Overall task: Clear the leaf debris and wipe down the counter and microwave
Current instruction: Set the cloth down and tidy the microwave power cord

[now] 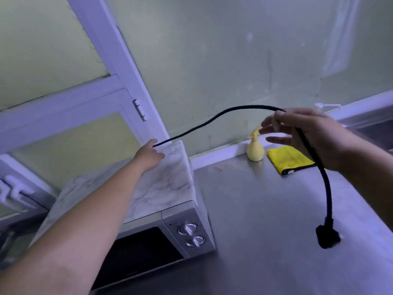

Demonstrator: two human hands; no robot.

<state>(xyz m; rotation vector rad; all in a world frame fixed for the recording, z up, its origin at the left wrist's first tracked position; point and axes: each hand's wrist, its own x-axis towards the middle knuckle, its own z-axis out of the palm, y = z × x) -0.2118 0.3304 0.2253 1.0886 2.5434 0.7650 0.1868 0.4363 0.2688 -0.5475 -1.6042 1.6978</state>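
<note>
The right hand [306, 133] pinches the black power cord [212, 120] in a thumb-and-finger grip, the plug [326, 236] dangling over the table [265, 209]. The left hand [150, 155] grips the cord's far end atop the microwave [170, 209] at left. A yellow cloth [287, 159] and spray bottle [255, 149] sit far back.

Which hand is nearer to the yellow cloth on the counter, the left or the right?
Right. The right hand holds the black cord in the air just above the yellow cloth. The left hand rests at the back of the microwave top, far to the cloth's left.
</note>
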